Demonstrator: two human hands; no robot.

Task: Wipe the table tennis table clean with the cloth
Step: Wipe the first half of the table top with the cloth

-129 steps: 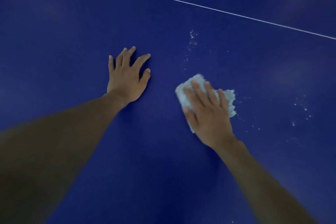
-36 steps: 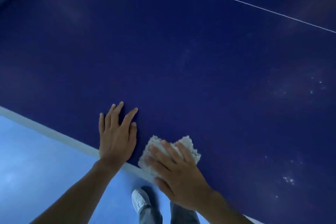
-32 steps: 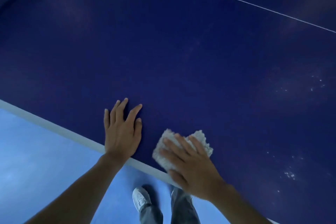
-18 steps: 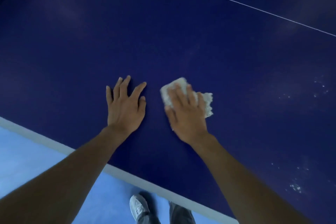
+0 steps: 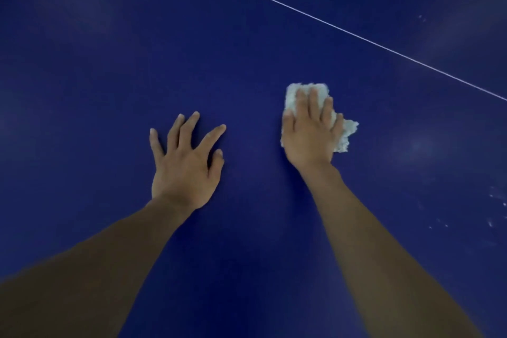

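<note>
- Head view looks down on a dark blue counter (image 5: 109,49), crossed by a thin white line (image 5: 329,23) that slants from top centre down to the right.
- Left hand (image 5: 186,170) lies flat on the counter, palm down, fingers straight and spread, holding nothing.
- Right hand (image 5: 310,137) presses palm down on a white cloth (image 5: 348,132), fingers straight and close together on top, thumb along its left side.
- Cloth lies crumpled under that hand, on the near side of the line, apart from the left hand; fluffy ends stick out beyond the fingertips and to the right.
- Pale specks (image 5: 496,200) dot the counter further right.
</note>
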